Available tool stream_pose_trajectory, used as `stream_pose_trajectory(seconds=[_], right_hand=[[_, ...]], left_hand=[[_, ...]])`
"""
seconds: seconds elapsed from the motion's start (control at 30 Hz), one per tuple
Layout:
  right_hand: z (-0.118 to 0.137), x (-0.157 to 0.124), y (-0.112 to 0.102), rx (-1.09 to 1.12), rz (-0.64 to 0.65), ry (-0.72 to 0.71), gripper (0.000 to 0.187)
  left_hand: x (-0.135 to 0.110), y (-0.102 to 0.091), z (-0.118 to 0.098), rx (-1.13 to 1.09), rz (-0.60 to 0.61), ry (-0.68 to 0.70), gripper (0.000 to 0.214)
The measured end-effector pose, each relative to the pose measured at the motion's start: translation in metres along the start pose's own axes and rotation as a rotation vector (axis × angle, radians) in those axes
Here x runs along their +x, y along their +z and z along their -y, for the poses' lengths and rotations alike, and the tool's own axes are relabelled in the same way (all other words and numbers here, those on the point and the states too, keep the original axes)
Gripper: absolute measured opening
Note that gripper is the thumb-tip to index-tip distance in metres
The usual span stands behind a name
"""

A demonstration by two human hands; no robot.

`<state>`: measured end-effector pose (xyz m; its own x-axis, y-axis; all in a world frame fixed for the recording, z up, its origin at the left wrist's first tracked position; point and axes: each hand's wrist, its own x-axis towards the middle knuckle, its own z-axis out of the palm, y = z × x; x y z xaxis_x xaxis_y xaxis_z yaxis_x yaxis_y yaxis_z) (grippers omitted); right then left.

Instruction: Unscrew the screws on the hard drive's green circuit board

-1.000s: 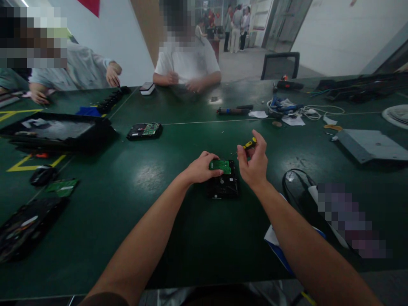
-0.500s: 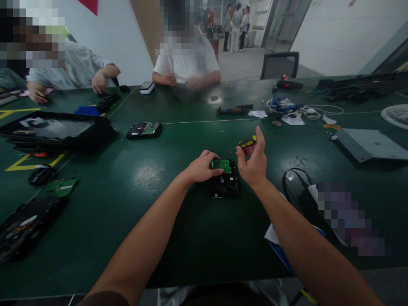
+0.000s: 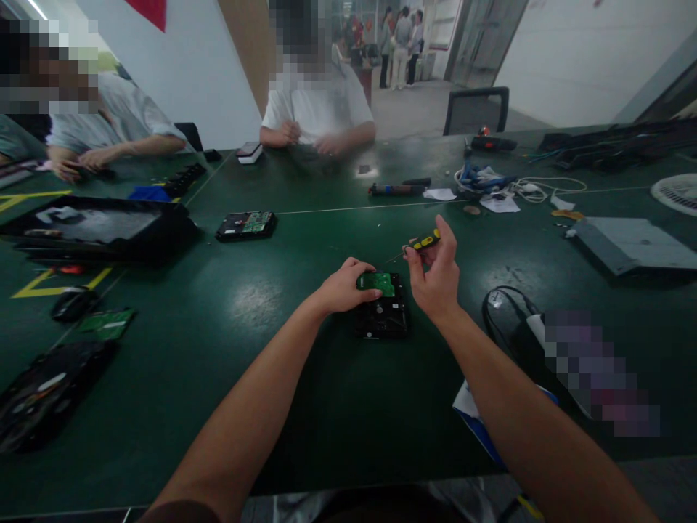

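Observation:
A black hard drive (image 3: pixel 388 319) lies flat on the green table (image 3: pixel 327 392) in front of me, with a green circuit board (image 3: pixel 385 282) showing at its far end. My left hand (image 3: pixel 348 285) grips the drive's far left side, the thumb across the board's edge. In my right hand (image 3: pixel 438 276), just right of the drive, is a yellow and black screwdriver (image 3: pixel 426 240). Its thin shaft points left and slightly down, above the table beyond the drive. The tip looks apart from the drive.
Another hard drive (image 3: pixel 246 225) lies farther left. A black tray (image 3: pixel 103 225), a loose circuit board (image 3: pixel 106 323) and a dark drive-like part (image 3: pixel 51 388) are at left. At right are a grey metal box (image 3: pixel 637 247) and a cable (image 3: pixel 512 290). Two people sit across the table.
My right hand and the screwdriver have shifted very slightly right. My left hand stays on the hard drive. The person at far left has drawn one hand back toward the other.

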<state>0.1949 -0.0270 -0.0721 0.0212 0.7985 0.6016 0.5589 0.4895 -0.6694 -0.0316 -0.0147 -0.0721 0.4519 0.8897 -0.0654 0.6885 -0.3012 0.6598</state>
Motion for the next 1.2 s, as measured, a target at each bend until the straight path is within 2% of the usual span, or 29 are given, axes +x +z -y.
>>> stream_pose_trajectory(seconds=[0.2,0.37,0.57,0.7,0.87,1.2], right_hand=[[-0.003,-0.001,0.002,0.012,0.019,-0.024,0.072],[-0.001,-0.001,0.000,-0.039,0.021,0.022,0.074],[-0.002,-0.002,-0.001,-0.014,0.009,0.004,0.074],[-0.006,-0.002,0.001,-0.014,-0.025,-0.040,0.072],[-0.011,0.001,0.006,-0.045,-0.132,-0.207,0.072],[-0.009,0.001,0.008,-0.016,-0.095,-0.285,0.071]], left_hand=[[0.001,0.000,0.001,-0.009,-0.009,0.029,0.059],[0.001,0.000,0.000,-0.027,-0.019,0.014,0.060],[0.002,0.001,0.001,-0.048,-0.034,-0.017,0.062],[0.001,0.000,-0.001,-0.032,-0.025,-0.008,0.062],[0.000,0.000,-0.003,-0.007,-0.015,-0.014,0.063],[0.002,0.003,0.003,-0.007,-0.035,-0.002,0.066]])
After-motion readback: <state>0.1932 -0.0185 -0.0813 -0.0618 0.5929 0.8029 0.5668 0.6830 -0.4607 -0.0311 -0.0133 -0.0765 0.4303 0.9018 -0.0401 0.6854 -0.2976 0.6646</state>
